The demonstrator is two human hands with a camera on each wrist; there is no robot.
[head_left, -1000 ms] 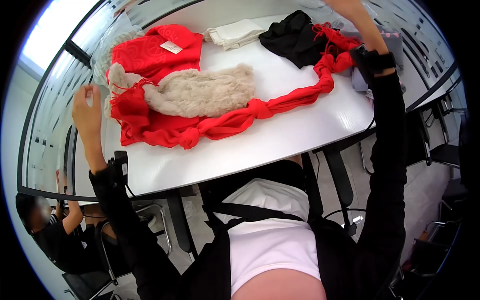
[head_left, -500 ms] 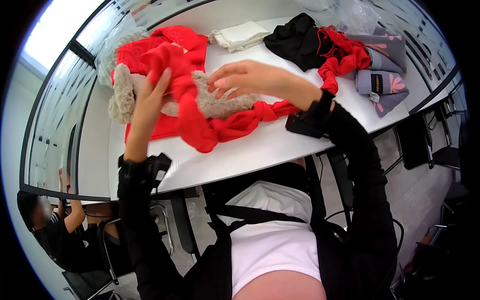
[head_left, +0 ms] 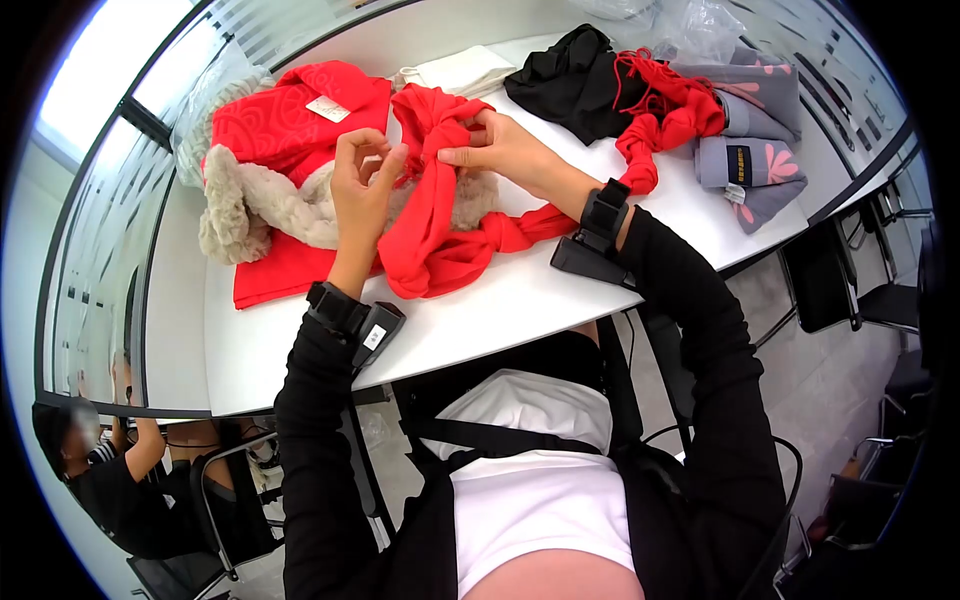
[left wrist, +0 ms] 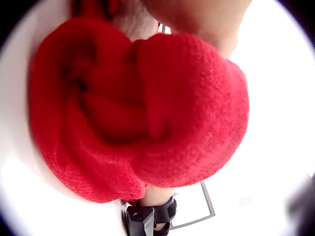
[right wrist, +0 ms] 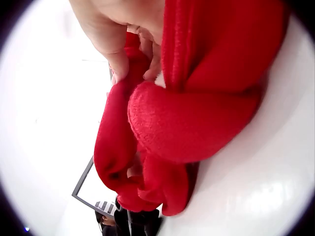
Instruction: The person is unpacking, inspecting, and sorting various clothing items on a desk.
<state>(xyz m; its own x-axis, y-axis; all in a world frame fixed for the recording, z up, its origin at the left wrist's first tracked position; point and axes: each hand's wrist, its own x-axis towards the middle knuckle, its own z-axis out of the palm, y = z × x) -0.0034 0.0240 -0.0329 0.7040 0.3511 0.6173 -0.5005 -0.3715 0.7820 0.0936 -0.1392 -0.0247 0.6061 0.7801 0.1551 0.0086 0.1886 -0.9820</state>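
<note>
A knotted red scarf [head_left: 425, 240] rises off the table in a loop between the hands. My right hand [head_left: 520, 158] pinches its upper part with thumb and fingers; in the right wrist view, the fingers [right wrist: 118, 66] press into the red cloth [right wrist: 192, 123]. Just left of the loop is my left hand [head_left: 362, 195], with bent fingers and the thumb close to the index finger; whether cloth lies between them is unclear. Red folds [left wrist: 192, 108] fill the left wrist view and hide most of that hand. The scarf's fringed far end [head_left: 680, 95] lies at the right.
Beige fur [head_left: 235, 205] and red patterned cloth [head_left: 270, 125] with a tag lie at the left. White cloth [head_left: 455, 72], black cloth [head_left: 570, 90] and grey-pink folded items [head_left: 755, 165] lie farther back. A glass partition borders the table [head_left: 470, 330]; a person [head_left: 110, 480] sits beyond it.
Both hands came inward from far apart. The left brought the scarf's near end up, then shifted right; the right left the fringed end and now pinches the raised loop.
</note>
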